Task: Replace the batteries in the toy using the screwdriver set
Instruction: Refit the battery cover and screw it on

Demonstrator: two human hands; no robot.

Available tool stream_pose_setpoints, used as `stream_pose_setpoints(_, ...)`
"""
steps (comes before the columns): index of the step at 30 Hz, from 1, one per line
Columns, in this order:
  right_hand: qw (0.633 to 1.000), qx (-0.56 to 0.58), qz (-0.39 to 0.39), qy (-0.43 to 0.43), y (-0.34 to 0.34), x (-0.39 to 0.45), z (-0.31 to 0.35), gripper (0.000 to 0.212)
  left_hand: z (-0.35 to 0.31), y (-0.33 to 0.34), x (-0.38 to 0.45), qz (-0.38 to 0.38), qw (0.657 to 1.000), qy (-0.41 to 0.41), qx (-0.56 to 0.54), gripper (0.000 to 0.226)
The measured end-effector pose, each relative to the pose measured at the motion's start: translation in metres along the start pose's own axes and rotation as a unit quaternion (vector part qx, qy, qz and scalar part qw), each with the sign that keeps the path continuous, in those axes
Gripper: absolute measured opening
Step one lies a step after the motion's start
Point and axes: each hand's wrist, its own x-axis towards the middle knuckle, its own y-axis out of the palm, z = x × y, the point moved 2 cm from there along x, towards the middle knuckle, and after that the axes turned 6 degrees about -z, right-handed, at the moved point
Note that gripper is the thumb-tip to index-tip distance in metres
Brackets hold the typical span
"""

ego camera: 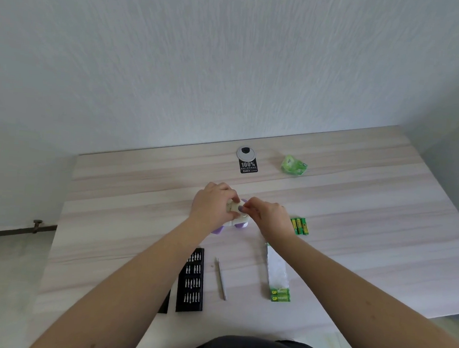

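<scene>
A small white and purple toy (pixel 238 224) sits on the table's middle, mostly hidden under my hands. My left hand (pixel 212 204) grips the toy's top from the left, fingers curled around it. My right hand (pixel 267 217) pinches at the toy's upper side with its fingertips; what it pinches is too small to tell. Three green batteries (pixel 299 226) lie just right of my right hand. The slim grey screwdriver (pixel 221 279) lies loose on the table nearer to me, beside the black bit tray (pixel 191 281).
A battery pack (pixel 279 279) with an opened wrapper lies at the near right. A crumpled green wrapper (pixel 294 165) and a round cable grommet (pixel 246 153) with a black label (pixel 248 166) sit at the back. The wooden table (pixel 370 200) meets the wall.
</scene>
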Motion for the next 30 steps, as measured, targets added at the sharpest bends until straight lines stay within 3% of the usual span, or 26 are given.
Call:
stream_pose_setpoints(4, 0.993, 0.105, -0.001, 0.061, 0.001, -0.005, -0.010, 0.012, -0.001, 0.000, -0.002, -0.006, 1.000, -0.003, -0.007, 0.031)
stream_pose_setpoints(10, 0.957, 0.252, 0.003, 0.143, 0.005, -0.016, -0.019, 0.024, -0.001, 0.001, -0.004, -0.018, 1.000, -0.013, -0.016, 0.030)
stream_pose_setpoints(22, 0.911, 0.370, 0.047, 0.178, 0.020, -0.018, -0.010, 0.040, 0.002, 0.000, -0.005, -0.002, 1.000, 0.013, -0.024, 0.033)
stream_pose_setpoints(30, 0.869, 0.451, 0.041, 0.202, 0.022, -0.022, -0.007, 0.035, 0.004, 0.001, -0.005, -0.012, 0.999, 0.035, -0.019, 0.027)
